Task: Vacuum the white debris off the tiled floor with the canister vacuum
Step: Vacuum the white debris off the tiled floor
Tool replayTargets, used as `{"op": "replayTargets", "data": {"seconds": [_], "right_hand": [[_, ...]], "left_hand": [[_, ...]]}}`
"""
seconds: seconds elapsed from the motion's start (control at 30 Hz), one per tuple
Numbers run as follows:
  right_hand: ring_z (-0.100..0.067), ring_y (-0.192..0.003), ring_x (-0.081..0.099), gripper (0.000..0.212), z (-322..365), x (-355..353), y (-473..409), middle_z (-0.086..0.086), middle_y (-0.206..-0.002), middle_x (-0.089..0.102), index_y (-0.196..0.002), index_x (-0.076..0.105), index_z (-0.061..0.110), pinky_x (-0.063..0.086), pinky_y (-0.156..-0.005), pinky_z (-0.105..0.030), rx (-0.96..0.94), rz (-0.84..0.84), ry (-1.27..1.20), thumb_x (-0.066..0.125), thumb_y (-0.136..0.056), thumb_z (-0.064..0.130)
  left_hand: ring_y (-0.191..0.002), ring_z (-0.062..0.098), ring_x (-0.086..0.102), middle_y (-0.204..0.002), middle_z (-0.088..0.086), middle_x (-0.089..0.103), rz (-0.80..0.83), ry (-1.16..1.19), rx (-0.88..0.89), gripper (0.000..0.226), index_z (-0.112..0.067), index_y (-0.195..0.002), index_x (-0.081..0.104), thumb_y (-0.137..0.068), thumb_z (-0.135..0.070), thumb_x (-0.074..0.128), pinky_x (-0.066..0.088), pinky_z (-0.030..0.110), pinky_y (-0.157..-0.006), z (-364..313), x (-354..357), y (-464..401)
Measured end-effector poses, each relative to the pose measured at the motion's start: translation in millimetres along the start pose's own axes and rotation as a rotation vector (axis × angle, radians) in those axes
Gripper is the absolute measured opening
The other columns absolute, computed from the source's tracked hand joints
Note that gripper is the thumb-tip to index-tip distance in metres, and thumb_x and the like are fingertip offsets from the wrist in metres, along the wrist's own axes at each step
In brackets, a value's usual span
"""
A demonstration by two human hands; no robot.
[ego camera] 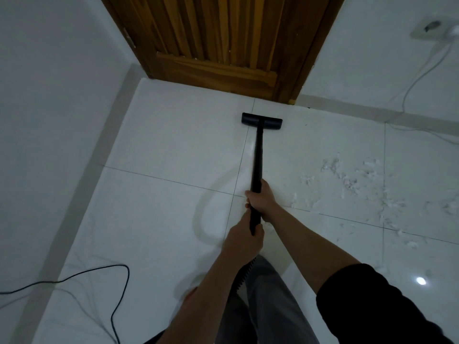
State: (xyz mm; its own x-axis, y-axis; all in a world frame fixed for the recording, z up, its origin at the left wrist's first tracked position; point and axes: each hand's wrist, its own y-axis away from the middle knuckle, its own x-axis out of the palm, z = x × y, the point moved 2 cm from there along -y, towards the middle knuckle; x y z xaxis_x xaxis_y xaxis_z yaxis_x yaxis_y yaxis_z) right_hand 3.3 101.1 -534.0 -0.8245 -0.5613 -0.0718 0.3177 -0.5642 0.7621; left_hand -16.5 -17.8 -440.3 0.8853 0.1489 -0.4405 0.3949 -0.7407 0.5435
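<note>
A black vacuum wand (258, 155) runs from my hands to a flat black floor head (262, 119), which rests on the white tiled floor (173, 150) just in front of a wooden door. My right hand (262, 199) grips the wand higher up. My left hand (244, 234) grips its lower end, where the ribbed black hose (244, 275) begins. White debris (355, 187) is scattered over the tiles to the right of the wand, apart from the floor head. The canister is out of view.
A wooden door (218, 43) stands straight ahead between white walls. A black power cord (99, 274) snakes over the floor at lower left. A white cable (417, 80) hangs from a wall socket (437, 28) at upper right and trails along the floor.
</note>
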Motion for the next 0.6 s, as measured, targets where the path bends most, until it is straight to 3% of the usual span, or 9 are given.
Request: {"op": "replayTargets", "data": {"seconds": [0.07, 0.17, 0.33, 0.47, 0.6], "right_hand": [[-0.016, -0.050, 0.052, 0.041, -13, 4, 9, -0.012, -0.085, 0.050, -0.129, 0.041, 0.010, 0.048, -0.044, -0.023, 0.000, -0.004, 0.005, 0.055, -0.092, -0.002], [-0.016, -0.049, 0.052, 0.043, -32, 10, 23, -0.012, -0.084, 0.050, -0.130, 0.040, 0.009, 0.048, -0.044, -0.023, 0.003, -0.006, 0.016, 0.054, -0.091, -0.003], [-0.015, -0.047, 0.053, 0.048, -60, 20, 41, -0.011, -0.082, 0.051, -0.134, 0.039, 0.010, 0.049, -0.046, -0.025, 0.013, -0.015, 0.033, 0.055, -0.090, -0.001], [-0.014, -0.046, 0.053, 0.048, -73, 25, 54, -0.012, -0.082, 0.052, -0.134, 0.039, 0.010, 0.049, -0.045, -0.024, 0.006, -0.025, 0.037, 0.054, -0.090, -0.002], [-0.014, -0.047, 0.054, 0.048, -83, 30, 66, -0.011, -0.080, 0.053, -0.134, 0.039, 0.011, 0.049, -0.046, -0.025, 0.011, -0.027, 0.035, 0.055, -0.090, -0.002]], "left_hand": [[-0.101, 0.019, 0.062, -0.123, 0.006, 0.061, -0.002, 0.004, -0.007, 0.046, -0.018, -0.144, 0.032, -0.099, -0.021, 0.040, 0.040, 0.014, -0.075, 7, 2, 13], [-0.098, 0.018, 0.062, -0.120, 0.005, 0.062, -0.004, 0.006, -0.005, 0.043, -0.017, -0.141, 0.036, -0.099, -0.021, 0.041, 0.036, 0.004, -0.064, 21, 5, 33], [-0.094, 0.015, 0.060, -0.121, 0.006, 0.062, 0.009, 0.014, 0.001, 0.044, -0.019, -0.141, 0.035, -0.098, -0.020, 0.042, 0.035, 0.000, -0.061, 42, 10, 61], [-0.087, 0.009, 0.055, -0.117, 0.006, 0.063, 0.017, 0.020, 0.021, 0.040, -0.018, -0.137, 0.040, -0.097, -0.019, 0.043, 0.037, 0.006, -0.066, 54, 13, 76], [-0.072, 0.005, 0.054, -0.097, -0.002, 0.058, 0.025, 0.041, 0.031, 0.038, -0.016, -0.135, 0.041, -0.097, -0.019, 0.042, 0.045, 0.015, -0.068, 60, 13, 91]]}}
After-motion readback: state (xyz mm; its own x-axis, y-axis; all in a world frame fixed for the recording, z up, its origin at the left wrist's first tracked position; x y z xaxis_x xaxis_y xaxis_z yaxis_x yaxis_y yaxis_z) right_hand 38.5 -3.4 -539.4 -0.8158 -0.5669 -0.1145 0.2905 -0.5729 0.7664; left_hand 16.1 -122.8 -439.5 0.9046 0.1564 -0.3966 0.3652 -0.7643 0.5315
